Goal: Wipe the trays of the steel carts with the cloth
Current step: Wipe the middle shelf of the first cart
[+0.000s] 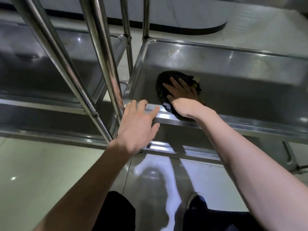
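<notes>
A dark cloth [164, 79] lies bunched on the floor of the right steel cart's tray [241, 84], near its front left corner. My right hand [180, 90] presses flat on the cloth with straight fingers. My left hand [138, 124] is spread open, its fingertips on the tray's front rim [166, 116] just left of my right wrist. A small smear [170, 52] shows on the tray's far wall.
A second steel cart [41, 75] stands close on the left, with trays at several levels. Its upright tubes [103, 64] rise between the two carts. Glossy floor tiles [41, 177] lie in front, with my dark trousers and a shoe [196, 200] at the bottom.
</notes>
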Action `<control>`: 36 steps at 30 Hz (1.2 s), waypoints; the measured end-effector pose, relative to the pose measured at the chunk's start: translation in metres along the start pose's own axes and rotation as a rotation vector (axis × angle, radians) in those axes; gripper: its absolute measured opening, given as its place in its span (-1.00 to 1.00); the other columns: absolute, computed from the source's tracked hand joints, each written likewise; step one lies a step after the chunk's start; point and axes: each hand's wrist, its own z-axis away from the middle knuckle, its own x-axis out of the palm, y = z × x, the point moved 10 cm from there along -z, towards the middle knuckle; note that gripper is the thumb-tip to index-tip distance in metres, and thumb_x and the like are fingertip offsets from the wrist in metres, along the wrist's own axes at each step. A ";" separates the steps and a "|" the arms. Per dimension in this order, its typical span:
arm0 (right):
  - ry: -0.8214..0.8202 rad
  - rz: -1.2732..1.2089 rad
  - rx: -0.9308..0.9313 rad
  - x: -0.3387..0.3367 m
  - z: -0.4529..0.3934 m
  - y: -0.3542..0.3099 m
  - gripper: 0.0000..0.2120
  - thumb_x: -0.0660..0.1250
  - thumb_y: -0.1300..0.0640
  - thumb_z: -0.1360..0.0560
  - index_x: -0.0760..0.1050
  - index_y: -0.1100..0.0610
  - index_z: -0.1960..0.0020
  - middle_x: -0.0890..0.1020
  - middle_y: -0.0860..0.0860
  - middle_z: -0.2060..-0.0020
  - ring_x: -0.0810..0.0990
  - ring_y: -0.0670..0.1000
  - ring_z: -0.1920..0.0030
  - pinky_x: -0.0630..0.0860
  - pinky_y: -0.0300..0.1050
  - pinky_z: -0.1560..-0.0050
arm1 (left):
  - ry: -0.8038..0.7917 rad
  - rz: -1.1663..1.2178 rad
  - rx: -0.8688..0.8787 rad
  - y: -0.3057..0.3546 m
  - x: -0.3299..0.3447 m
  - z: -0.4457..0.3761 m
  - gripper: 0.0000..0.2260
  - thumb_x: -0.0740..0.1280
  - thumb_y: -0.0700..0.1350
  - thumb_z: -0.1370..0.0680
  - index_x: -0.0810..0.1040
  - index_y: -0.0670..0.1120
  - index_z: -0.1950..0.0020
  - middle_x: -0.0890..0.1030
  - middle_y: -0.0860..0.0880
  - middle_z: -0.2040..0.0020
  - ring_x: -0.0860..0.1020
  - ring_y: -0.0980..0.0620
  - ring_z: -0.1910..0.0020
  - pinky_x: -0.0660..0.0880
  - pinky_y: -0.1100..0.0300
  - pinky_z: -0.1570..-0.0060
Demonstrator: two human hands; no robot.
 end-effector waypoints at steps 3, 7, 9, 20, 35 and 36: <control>-0.005 -0.005 -0.060 0.003 -0.015 -0.016 -0.51 0.05 -0.03 -0.66 0.09 -0.24 -0.57 -0.05 -0.15 -0.62 -0.14 0.00 -0.61 -0.13 0.19 -0.52 | -0.020 -0.022 -0.004 0.001 0.001 -0.001 -0.50 0.13 0.23 -0.62 0.25 0.13 -0.54 0.30 -0.14 -0.48 0.24 -0.25 -0.47 0.16 -0.13 -0.49; 0.013 0.000 -0.205 0.004 -0.036 -0.052 -0.53 0.03 -0.02 -0.66 0.14 -0.22 -0.56 0.03 -0.11 -0.62 -0.07 0.05 -0.60 -0.08 0.22 -0.52 | -0.042 -0.030 -0.025 0.001 0.005 0.001 -0.46 0.11 0.24 -0.62 0.18 0.11 -0.58 0.30 -0.11 -0.50 0.15 -0.27 -0.54 0.08 -0.13 -0.54; 0.007 -0.018 -0.268 0.006 -0.044 -0.066 -0.54 0.02 -0.03 -0.67 0.16 -0.23 -0.56 0.04 -0.11 -0.61 -0.06 0.06 -0.61 -0.06 0.23 -0.52 | -0.054 -0.022 -0.036 0.000 0.007 0.002 -0.44 0.11 0.24 -0.62 0.16 0.11 -0.60 0.29 -0.10 -0.52 0.13 -0.26 -0.55 0.04 -0.12 -0.55; 0.056 -0.042 -0.195 -0.010 -0.025 -0.015 -0.56 0.01 0.01 -0.68 0.19 -0.20 -0.55 0.06 -0.10 -0.61 -0.06 0.04 -0.60 -0.03 0.16 -0.53 | 0.008 0.047 -0.175 0.006 -0.016 -0.023 -0.63 0.08 0.20 -0.61 0.59 0.10 -0.21 0.53 -0.05 -0.18 0.45 -0.12 -0.22 0.33 -0.07 -0.25; 0.131 -0.050 0.422 -0.069 0.110 0.245 -0.55 -0.04 0.02 -0.71 0.10 -0.20 -0.58 -0.05 -0.13 -0.62 -0.13 0.01 -0.61 -0.07 0.12 -0.55 | -0.079 0.161 0.027 0.106 0.000 -0.091 -0.72 0.20 0.15 -0.56 0.50 0.17 -0.23 0.47 0.05 -0.23 0.45 -0.11 -0.18 0.47 0.02 -0.06; 0.135 -0.043 0.454 -0.073 0.117 0.259 -0.55 -0.03 0.02 -0.71 0.10 -0.19 -0.59 -0.05 -0.12 -0.62 -0.13 0.02 -0.61 -0.06 0.13 -0.56 | -0.066 0.157 0.037 0.106 -0.001 -0.090 -0.72 0.20 0.15 -0.57 0.50 0.17 -0.24 0.48 0.05 -0.23 0.45 -0.11 -0.18 0.49 0.01 -0.07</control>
